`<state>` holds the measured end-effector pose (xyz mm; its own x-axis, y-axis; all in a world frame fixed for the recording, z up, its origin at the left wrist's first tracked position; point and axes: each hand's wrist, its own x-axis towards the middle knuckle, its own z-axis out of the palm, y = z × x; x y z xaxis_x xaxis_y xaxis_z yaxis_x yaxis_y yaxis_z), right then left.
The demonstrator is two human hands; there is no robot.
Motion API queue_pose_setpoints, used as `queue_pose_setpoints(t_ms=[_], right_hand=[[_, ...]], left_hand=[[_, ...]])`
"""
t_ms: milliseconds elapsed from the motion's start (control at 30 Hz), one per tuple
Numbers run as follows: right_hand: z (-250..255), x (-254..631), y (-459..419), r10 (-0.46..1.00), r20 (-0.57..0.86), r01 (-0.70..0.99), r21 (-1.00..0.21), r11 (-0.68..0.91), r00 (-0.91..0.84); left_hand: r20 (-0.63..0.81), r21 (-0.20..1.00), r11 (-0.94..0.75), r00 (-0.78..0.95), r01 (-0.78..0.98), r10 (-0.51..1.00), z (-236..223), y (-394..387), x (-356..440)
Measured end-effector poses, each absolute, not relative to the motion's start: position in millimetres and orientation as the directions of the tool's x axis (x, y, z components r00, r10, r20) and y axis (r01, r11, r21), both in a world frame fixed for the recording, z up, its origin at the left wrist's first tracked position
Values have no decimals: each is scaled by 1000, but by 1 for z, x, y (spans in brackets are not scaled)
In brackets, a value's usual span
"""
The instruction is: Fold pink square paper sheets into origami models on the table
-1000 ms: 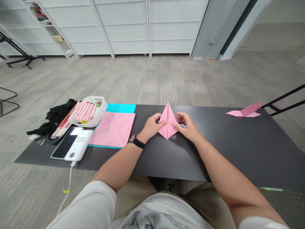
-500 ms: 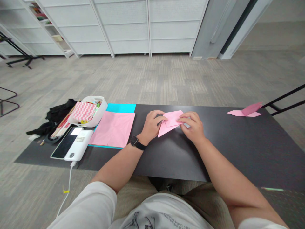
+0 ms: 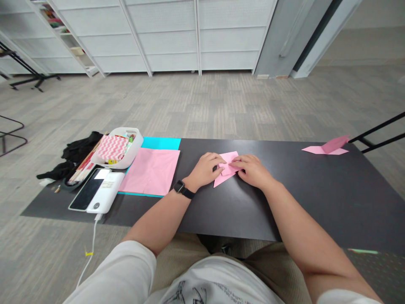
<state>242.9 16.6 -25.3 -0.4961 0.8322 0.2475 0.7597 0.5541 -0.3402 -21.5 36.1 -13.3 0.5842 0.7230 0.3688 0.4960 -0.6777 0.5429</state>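
A folded sheet of pink paper [image 3: 227, 172] lies on the dark table [image 3: 303, 194] in front of me, its lower point aimed down and left. My left hand [image 3: 205, 169] grips its left side, fingers bent over the top layer. From the right, my right hand [image 3: 254, 170] presses on the upper face with its fingertips close to the left ones, thumb low at the right edge. The fingers cover part of the folds. A black watch [image 3: 179, 187] is on my left wrist.
Left of my hands, pink sheets [image 3: 152, 171] lie over a cyan sheet [image 3: 162, 143]. Beyond them are a white tray [image 3: 134, 152] of supplies, a phone [image 3: 90, 190], a cabled white power bank [image 3: 106, 192] and black cloth [image 3: 80, 147]. A folded pink paper piece [image 3: 327, 148] sits far right.
The pink paper went from an upright kite shape with a centre crease to a turned shape with a flap folded over. Both hands moved from its sides onto its upper face.
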Motion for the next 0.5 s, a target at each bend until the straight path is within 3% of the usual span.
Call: queue_pose_setpoints(t_ms=[333, 500], right_hand=[[-21, 232, 14, 828, 253, 726, -399, 560, -500], [-26, 239, 18, 854, 280, 772, -369, 518, -439]], left_hand=[[264, 435, -685, 645, 584, 718, -22, 40, -24], [248, 432, -684, 652, 587, 716, -23, 43, -26]])
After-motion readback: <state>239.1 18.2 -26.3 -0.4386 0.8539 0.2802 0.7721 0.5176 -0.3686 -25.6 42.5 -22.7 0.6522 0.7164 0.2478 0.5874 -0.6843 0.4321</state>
